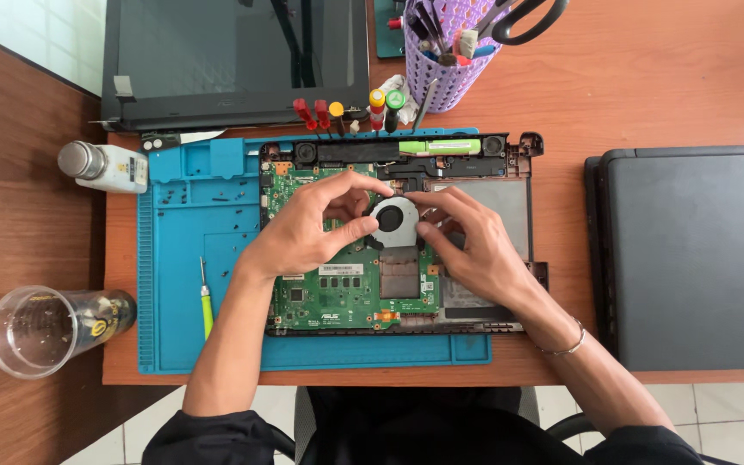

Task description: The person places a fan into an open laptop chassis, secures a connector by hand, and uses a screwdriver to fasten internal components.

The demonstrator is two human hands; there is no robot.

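Fan (392,220): round, grey-white housing, black hub, lying flat on green board (346,288), at board's 1 o'clock corner. Board sits flat inside opened laptop base (510,198), chips facing up.

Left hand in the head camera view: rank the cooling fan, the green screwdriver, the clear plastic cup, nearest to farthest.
From the left hand:
1. Cooling fan, at its fingertips on the board.
2. Green screwdriver, on the blue mat by the wrist.
3. Clear plastic cup, far left on the table.

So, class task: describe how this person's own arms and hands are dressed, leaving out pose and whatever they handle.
Both forearms are bare, with dark sleeves pushed up to around the elbows. The left hand wears no ring, watch or glove that shows. The right hand is also ungloved, and a thin silvery bracelet circles its wrist.
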